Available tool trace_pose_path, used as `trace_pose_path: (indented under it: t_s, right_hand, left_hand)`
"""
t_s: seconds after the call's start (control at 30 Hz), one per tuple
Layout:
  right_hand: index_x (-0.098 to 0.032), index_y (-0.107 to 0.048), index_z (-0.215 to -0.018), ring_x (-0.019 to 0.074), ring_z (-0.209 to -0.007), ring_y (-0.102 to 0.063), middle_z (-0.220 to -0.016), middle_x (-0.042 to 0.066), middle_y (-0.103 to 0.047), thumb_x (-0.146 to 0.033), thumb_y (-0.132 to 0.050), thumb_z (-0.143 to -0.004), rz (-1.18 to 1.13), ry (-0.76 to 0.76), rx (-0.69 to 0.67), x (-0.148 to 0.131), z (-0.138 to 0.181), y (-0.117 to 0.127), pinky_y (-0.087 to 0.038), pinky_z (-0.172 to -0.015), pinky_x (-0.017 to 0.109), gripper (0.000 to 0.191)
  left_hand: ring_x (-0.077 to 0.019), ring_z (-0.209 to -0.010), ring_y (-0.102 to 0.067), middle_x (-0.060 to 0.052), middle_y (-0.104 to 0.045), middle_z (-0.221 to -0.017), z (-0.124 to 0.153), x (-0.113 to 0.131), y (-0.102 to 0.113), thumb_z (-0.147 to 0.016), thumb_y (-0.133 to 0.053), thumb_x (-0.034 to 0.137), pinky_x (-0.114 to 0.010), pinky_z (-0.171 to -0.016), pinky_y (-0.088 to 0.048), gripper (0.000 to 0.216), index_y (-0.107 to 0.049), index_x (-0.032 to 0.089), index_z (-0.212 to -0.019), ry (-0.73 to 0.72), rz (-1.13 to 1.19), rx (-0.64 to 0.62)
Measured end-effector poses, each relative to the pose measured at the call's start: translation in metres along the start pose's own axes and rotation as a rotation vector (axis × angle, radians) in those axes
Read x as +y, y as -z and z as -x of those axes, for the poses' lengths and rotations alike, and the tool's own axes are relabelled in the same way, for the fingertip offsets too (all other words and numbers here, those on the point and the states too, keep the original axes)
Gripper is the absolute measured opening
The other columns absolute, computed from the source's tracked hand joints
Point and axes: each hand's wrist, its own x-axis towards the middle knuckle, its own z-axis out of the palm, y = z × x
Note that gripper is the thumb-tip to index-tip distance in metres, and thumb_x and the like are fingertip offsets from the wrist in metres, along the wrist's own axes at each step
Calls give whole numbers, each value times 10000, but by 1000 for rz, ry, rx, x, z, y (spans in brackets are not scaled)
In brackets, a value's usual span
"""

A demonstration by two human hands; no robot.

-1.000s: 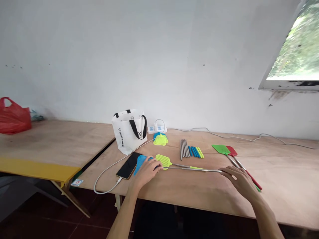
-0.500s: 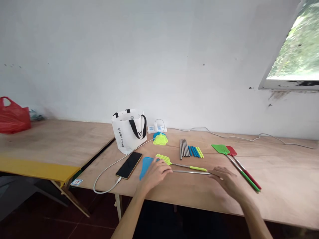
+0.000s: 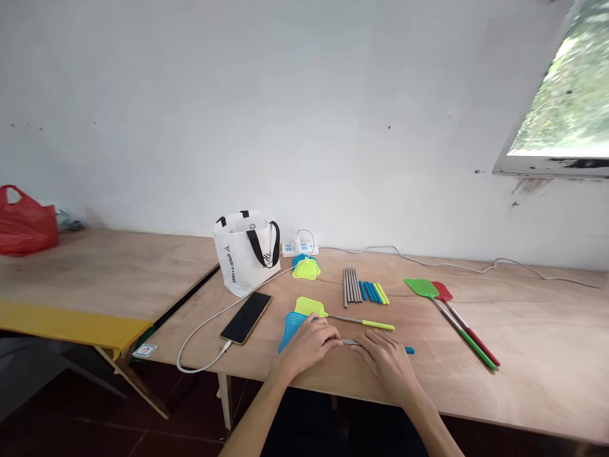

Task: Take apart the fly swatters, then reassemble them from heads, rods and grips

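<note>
A blue fly swatter (image 3: 291, 329) lies on the wooden table (image 3: 523, 387) near its front edge. My left hand (image 3: 309, 343) is curled over its neck just behind the blue head. My right hand (image 3: 386, 360) is wrapped round its short metal rod, with a blue grip end (image 3: 409, 350) poking out to the right. A yellow-green fly swatter (image 3: 328, 313) lies just beyond my hands, apart from them.
A black phone (image 3: 246, 317) on a white cable lies left of the swatters, with a white tote bag (image 3: 246, 251) behind it. Metal rods (image 3: 351, 284), coloured grips (image 3: 374, 291), swatter heads (image 3: 306, 266) and a power strip (image 3: 299, 247) lie farther back. Green and red swatters (image 3: 451, 314) lie right.
My right hand slid left along the rod towards my left hand, and the extended rod shortened. The blue swatter shifted nearer the table's front edge.
</note>
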Motion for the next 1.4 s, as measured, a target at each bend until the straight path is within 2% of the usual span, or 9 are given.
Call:
trace_pose_path:
  t_s: [0.17,0.3,0.37,0.5,0.77,1.0,1.23,1.33,1.4]
  right_hand:
    - [-300,-746,-971,237,-853,-672,-871,50,-749,-488,-500,-1012,0,-9,10,21,2,-4,-473,-753,332,312]
    - [-300,-765,-1004,243,-869,-671,-946,61,-773,-448,-404,-1052,13,-64,20,83,27,31,-450,-867,402,394]
    - [-324,-768,-1003,253,-925,-677,-983,33,-776,-547,-369,-1046,40,-140,37,119,47,48,-445,-873,407,459]
    - [-320,-777,-960,271,-975,-686,-1001,38,-770,-711,-411,-974,33,-303,42,156,77,64,-454,-892,414,536]
    - [-329,-777,-961,251,-960,-712,-994,11,-770,-754,-421,-948,-3,-339,36,147,73,66,-485,-844,378,554]
    - [-346,-782,-952,242,-959,-707,-1004,0,-768,-742,-466,-934,35,-348,46,148,76,76,-484,-870,384,506]
    - [-329,-787,-944,241,-881,-712,-930,20,-765,-720,-433,-959,-38,-323,4,138,67,78,-521,-793,358,527]
    - [-321,-780,-1000,235,-840,-703,-925,36,-758,-612,-457,-1000,-88,-243,-61,110,46,71,-542,-739,347,435]
    - [-310,-755,-1084,240,-904,-695,-1034,62,-744,-514,-510,-1013,-100,-160,-99,82,29,58,-561,-777,362,327]
  left_hand:
    - [-174,-858,-627,22,-726,-864,5,-11,14,-1011,-605,340,-358,-950,-382,201,-693,229,-869,16,-81,-21]
    - [-184,-881,-605,12,-730,-890,18,-32,46,-1022,-582,330,-357,-928,-384,234,-729,242,-862,109,-110,42]
    - [-188,-886,-596,8,-719,-862,22,-37,57,-1023,-575,352,-343,-893,-395,257,-745,253,-859,152,-110,65]
    - [-188,-883,-592,5,-713,-847,21,-34,58,-1021,-572,382,-335,-880,-395,282,-744,249,-841,147,-104,51]
    - [-187,-895,-611,17,-738,-895,21,-27,58,-1019,-564,416,-343,-935,-388,287,-735,254,-855,183,-56,23]
    - [-222,-946,-598,-3,-729,-879,22,-21,54,-951,-645,485,-297,-819,-435,269,-801,280,-874,318,-13,-55]
    - [-191,-876,-604,9,-768,-898,19,-27,53,-1018,-591,314,-348,-888,-383,233,-779,250,-896,115,-112,36]
    - [-172,-818,-608,18,-782,-879,11,-17,38,-1027,-580,273,-363,-902,-359,221,-767,244,-913,11,-142,77]
    - [-165,-795,-605,16,-775,-836,3,-5,21,-1028,-580,276,-356,-891,-363,219,-756,235,-904,-55,-146,70]
